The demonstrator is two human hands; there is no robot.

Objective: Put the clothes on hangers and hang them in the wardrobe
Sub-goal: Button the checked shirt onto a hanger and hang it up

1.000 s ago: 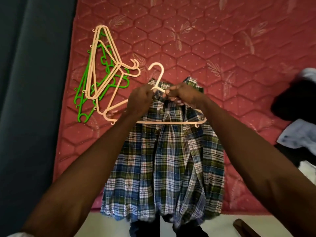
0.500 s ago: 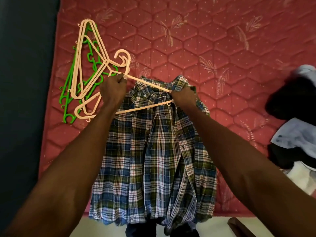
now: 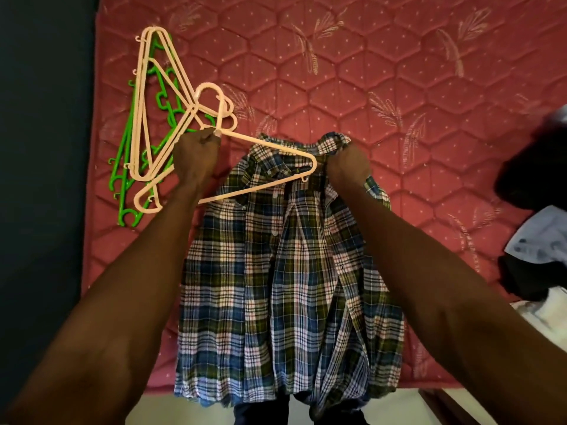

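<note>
A dark blue-grey wall or panel [image 3: 43, 179] runs down the 9 o'clock side, meeting the left edge of the red quilted mattress [image 3: 368, 87]. Just inside that edge, at about 10 o'clock, lies a heap of spare plastic hangers [image 3: 144, 118], peach ones stacked over green ones, hooks pointing toward the middle.

The left hand [image 3: 196, 154] has its grip curled round the neck of a peach plastic hanger [image 3: 270, 148], just below the hook, touching the heap's hooks. The hanger lies tilted, its far arm reaching to 3 o'clock across the collar of a blue, green and white plaid button-up shirt [image 3: 285, 286]. The shirt lies flat at centre, collar toward 12 o'clock, its hem draping over the mattress's near edge at 6 o'clock.

The right hand [image 3: 349, 167] pinches the shirt's right shoulder fabric beside the collar, its grip closed on the cloth, just beside the hanger's tip.

From 12 to 2 o'clock the mattress is bare. At 3 o'clock, against the right edge, sits a pile of dark and pale clothes [image 3: 537, 225].
</note>
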